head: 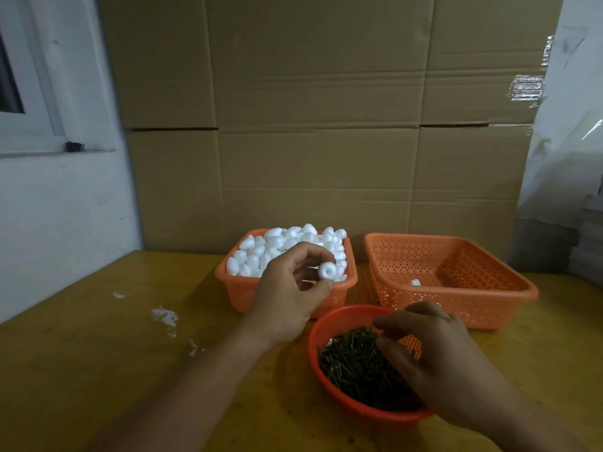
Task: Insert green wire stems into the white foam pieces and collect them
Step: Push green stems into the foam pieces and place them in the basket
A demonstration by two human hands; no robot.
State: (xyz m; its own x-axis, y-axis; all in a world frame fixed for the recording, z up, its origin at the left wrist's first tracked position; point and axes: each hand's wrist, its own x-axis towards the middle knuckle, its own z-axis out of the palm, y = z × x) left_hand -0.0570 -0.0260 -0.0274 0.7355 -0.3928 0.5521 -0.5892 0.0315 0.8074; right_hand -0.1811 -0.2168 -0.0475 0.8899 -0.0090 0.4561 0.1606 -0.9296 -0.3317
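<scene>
The left hand (290,288) pinches a white foam piece (326,270) above the round red bowl (329,324), its flat end exposed for insertion; the right hand (424,350), fingers curled, reaches into the bowl's green wire stems (355,367), grip uncertain.

Cardboard boxes (319,125) stacked behind, white window frame (29,125) left; wooden table (98,370)

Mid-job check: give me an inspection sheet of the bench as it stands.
Surface: yellow-brown table.
Job's things: left basket heaped with foam pieces; right basket holds one piece; round bowl of green stems.
Clutter: white foam crumbs.
Grippers: left hand pinches a foam piece; right hand reaches into the stems, grasp unclear.
Cables: nothing seen.
Surroundings: cardboard boxes behind; window frame at left.
</scene>
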